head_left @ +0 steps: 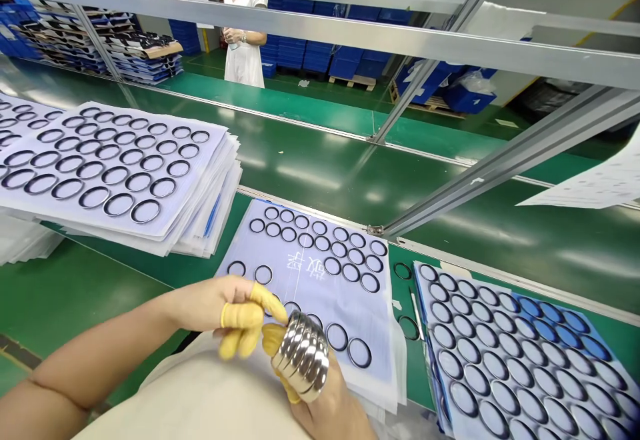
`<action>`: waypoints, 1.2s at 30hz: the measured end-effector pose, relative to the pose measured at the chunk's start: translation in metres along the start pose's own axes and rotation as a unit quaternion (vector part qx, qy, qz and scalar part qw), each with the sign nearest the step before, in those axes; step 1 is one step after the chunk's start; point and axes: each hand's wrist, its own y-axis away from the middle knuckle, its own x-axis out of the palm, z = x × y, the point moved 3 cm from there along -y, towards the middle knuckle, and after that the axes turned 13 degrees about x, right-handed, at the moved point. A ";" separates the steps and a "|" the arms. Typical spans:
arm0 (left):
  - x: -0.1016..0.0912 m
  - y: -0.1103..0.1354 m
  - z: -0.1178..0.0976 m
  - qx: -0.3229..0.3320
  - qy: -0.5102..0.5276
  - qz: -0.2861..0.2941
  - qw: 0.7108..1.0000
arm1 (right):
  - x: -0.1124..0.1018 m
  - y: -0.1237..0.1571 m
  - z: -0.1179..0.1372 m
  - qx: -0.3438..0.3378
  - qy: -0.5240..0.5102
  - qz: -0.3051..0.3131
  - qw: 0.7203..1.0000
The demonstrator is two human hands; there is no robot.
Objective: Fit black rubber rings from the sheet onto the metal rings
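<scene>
My right hand (333, 393) is wrapped round a stack of several shiny metal rings (303, 355) and holds it in front of my body. Yellow finger covers sit on the fingers of both hands. The left hand (245, 310) is beside the stack, forefinger stretched out to its upper edge; the other fingers are loosely bent and hold nothing I can see. Whether that fingertip touches a ring I cannot tell. Beyond both hands lies a sheet (270, 243) with dark-edged rings set in rows at its far side and some along its near side. My hands hide part of it.
At left, a tall stack of sheets (200, 173) bears rows of rings. Another ring-covered sheet (480, 333) lies at right, with a thin white tool (416, 313) and loose rings beside it. Metal frame bars (430, 207) cross the green bench. A person (244, 33) stands beyond.
</scene>
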 end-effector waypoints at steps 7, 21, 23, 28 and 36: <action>0.026 -0.013 0.017 -0.132 0.192 0.205 0.951 | 0.002 -0.011 -0.006 -0.001 0.018 0.028 0.999; 0.036 -0.024 0.010 -0.092 0.196 0.201 0.955 | -0.006 0.002 -0.022 0.111 -0.052 0.123 0.985; 0.036 -0.023 0.012 -0.093 0.203 0.199 0.954 | -0.007 0.009 -0.027 0.159 -0.117 0.134 0.971; 0.037 -0.020 0.015 -0.079 0.205 0.183 0.958 | -0.007 0.026 -0.036 0.245 -0.253 0.110 0.929; 0.041 -0.023 0.018 -0.023 0.200 0.076 0.977 | -0.008 0.026 -0.023 0.239 -0.221 0.089 0.941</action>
